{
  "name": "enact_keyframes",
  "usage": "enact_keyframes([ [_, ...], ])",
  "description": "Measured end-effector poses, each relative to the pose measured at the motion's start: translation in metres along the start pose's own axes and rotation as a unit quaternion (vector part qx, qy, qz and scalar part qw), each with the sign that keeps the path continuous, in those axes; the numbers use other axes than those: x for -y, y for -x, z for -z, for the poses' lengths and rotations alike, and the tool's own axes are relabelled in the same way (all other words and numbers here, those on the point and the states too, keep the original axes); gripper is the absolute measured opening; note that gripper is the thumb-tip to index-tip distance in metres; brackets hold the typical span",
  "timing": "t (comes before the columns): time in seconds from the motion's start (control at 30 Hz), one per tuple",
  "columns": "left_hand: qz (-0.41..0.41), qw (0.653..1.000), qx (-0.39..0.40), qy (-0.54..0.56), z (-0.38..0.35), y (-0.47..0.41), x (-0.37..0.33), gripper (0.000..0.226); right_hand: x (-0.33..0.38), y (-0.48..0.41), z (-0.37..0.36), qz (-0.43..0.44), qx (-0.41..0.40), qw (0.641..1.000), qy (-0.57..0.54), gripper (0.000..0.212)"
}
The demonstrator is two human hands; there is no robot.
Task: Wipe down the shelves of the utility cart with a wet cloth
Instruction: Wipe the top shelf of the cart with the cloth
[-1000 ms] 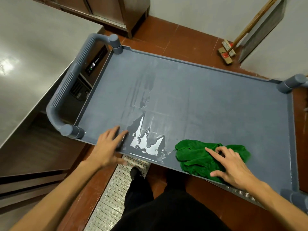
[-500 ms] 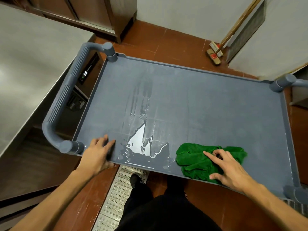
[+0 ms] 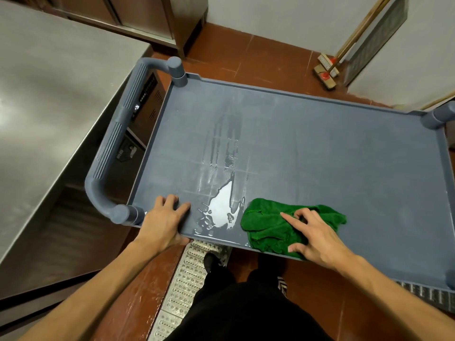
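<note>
Pressing down on a crumpled green cloth (image 3: 268, 226), the right hand (image 3: 317, 239) lies spread over the fabric at the lower centre-right of the frame. Its index finger and thumb are stretched out and the other fingers bent on top; it is not closed round the fabric. The cloth sits on the grey top shelf (image 3: 332, 156) of the utility cart (image 3: 443, 168), bunched against the near rim. Just left of the cloth, touching its edge, a shiny puddle of water (image 3: 222, 207) spreads on the shelf, with thin wet streaks running from it toward the top of the frame. Left of the puddle, the left hand (image 3: 162, 222) grasps the shelf's near rim, fingers lying on the shelf surface and thumb tucked under the edge. The cart's ribbed handle (image 3: 110, 148) curves along the left end of the shelf. A steel desk (image 3: 49, 94) fills the left side of the frame. On the red tiled floor (image 3: 246, 52), a broom (image 3: 326, 70) leans against the wall at the upper right, and a perforated metal grate (image 3: 189, 276) runs beneath the person's dark trousers (image 3: 246, 311).
</note>
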State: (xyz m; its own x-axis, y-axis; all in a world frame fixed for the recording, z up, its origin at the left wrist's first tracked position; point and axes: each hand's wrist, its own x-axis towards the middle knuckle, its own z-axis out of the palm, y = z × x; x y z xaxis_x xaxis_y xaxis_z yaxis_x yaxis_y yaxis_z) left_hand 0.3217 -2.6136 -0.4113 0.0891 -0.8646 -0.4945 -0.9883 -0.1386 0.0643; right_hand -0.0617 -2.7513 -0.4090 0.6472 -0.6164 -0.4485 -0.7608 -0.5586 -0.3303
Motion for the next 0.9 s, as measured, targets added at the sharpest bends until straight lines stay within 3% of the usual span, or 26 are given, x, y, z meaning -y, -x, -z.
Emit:
enact_keyframes([
  [0.3, 0.001, 1.000, -0.004, -0.010, 0.000, -0.001, 0.002, 0.105, 0.057, -0.039, -0.008, 0.032, -0.008, 0.999, 0.002, 0.092],
  [0.77, -0.035, 0.996, -0.078, 0.000, -0.007, -0.002, 0.009, 0.099, 0.137, -0.088, -0.018, 0.050, -0.019, 0.999, -0.005, 0.095],
  [0.9, -0.032, 0.997, -0.065, 0.021, -0.004, -0.002, 0.011, 0.112, 0.152, -0.096, -0.018, 0.046, -0.031, 0.998, -0.003, 0.095],
])
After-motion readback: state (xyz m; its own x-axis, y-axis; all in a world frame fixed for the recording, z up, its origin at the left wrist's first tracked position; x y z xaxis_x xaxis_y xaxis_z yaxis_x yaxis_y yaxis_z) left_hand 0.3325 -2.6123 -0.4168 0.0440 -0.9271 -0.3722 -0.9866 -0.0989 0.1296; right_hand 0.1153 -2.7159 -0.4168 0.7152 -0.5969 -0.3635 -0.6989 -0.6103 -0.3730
